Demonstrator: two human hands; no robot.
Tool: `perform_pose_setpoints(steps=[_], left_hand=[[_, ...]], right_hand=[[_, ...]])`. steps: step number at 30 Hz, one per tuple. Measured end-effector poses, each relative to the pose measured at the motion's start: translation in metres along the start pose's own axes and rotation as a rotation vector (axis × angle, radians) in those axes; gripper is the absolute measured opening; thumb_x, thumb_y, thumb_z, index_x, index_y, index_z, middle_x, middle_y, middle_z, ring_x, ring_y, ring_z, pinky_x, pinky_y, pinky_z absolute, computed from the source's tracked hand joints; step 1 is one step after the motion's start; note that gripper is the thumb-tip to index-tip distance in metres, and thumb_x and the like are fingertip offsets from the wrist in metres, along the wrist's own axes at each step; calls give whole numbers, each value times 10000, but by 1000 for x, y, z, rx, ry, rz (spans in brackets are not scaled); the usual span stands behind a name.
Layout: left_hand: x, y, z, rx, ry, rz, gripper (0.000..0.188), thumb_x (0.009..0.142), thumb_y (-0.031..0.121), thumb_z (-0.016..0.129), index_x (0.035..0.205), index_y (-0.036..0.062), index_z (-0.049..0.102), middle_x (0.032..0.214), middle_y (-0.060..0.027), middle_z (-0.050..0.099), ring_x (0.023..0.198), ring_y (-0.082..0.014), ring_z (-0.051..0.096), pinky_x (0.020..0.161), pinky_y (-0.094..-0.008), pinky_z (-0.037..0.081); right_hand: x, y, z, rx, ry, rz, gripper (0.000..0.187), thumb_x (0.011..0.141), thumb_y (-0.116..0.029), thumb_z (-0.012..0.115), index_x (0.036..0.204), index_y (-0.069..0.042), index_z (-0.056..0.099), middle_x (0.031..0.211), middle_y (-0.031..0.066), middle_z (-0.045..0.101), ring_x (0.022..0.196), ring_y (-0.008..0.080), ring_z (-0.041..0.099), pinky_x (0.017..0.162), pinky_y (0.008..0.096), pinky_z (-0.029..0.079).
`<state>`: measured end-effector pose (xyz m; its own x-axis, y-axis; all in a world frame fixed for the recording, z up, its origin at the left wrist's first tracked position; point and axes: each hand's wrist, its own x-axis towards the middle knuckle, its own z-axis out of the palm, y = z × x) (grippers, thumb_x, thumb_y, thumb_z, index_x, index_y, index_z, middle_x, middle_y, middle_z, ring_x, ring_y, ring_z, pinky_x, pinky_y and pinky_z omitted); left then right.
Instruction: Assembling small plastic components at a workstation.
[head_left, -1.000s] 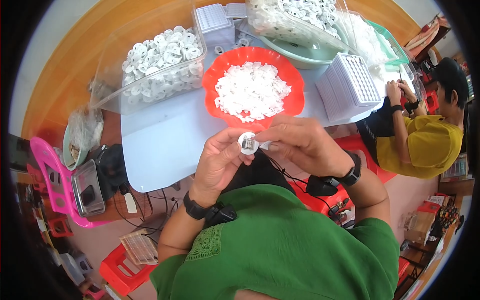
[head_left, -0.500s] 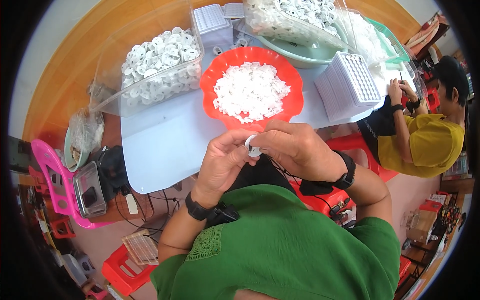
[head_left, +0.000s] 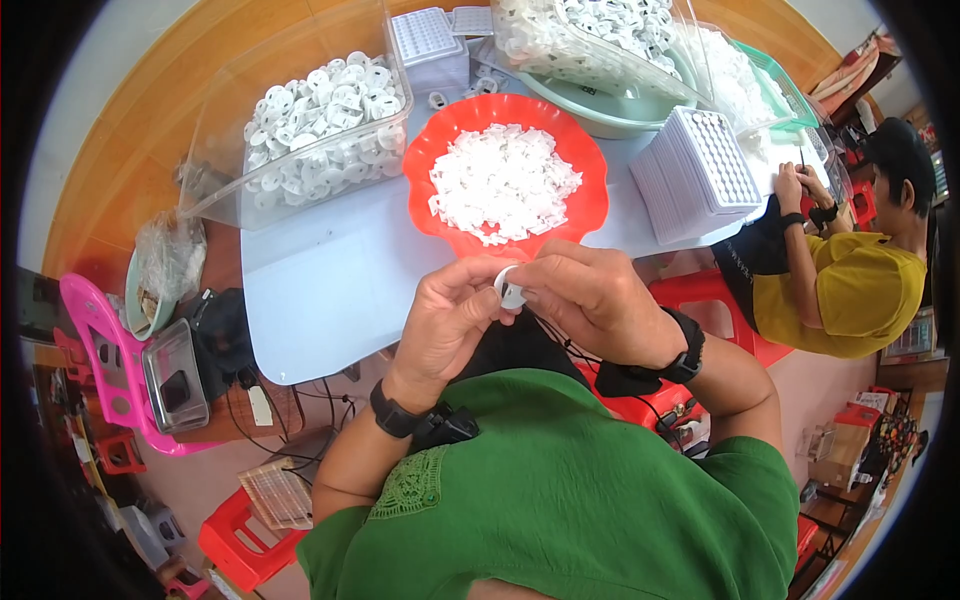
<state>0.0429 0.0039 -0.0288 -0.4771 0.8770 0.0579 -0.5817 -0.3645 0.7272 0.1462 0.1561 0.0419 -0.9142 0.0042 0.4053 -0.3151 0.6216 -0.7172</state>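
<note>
Between my two hands, just in front of the red bowl, is a small round white plastic part (head_left: 511,293) with a dark opening. My left hand (head_left: 455,315) pinches its left side between thumb and fingers. From the right, my right hand (head_left: 590,300) closes its thumb and forefinger on the same part; whatever else those fingertips hold is hidden. The red scalloped bowl (head_left: 425,170) beyond my hands holds a heap of small white plastic pieces (head_left: 505,180). At the far left, a clear bin (head_left: 225,195) is filled with similar round white parts (head_left: 325,120).
On the pale blue table (head_left: 320,290), stacked white trays (head_left: 690,175) stand right of the bowl. Behind are a pale green basin (head_left: 600,120) and another clear bin of parts. A person in a yellow shirt (head_left: 865,290) works at the right. A pink chair (head_left: 100,350) stands left.
My hands stay nearly in place around the white part. The part has turned slightly, showing more of its dark opening. The view has shifted a little.
</note>
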Motion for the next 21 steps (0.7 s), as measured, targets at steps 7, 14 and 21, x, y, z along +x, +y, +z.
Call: perform_pose_setpoints(steps=[7,14,21], left_hand=[[0,1,0,-5,2,-7,337,865,166,651,1142,-13,587,1011,-68,641,896,-117,596,718,-247,497],[1,-2,2,17,-5,-12,339,850,172,667,1126,-14,598,993,-67,643,872,-115,599,710,-242,496],[1,-4,7,35,18,-22,328,853,155,660,1123,-20,598,1004,-70,645,871,-118,605,707,-247,504]], right_hand=[[-2,-1,4,4,60,36,182,778,65,592,947,-4,583,805,155,591,684,328,616,555,360,485],[-7,7,7,-45,91,-19,206,731,79,599,919,-4,578,758,145,576,642,323,602,520,364,470],[-10,9,6,-148,47,-38,184,746,56,610,917,-1,572,717,105,561,597,278,595,484,345,445]])
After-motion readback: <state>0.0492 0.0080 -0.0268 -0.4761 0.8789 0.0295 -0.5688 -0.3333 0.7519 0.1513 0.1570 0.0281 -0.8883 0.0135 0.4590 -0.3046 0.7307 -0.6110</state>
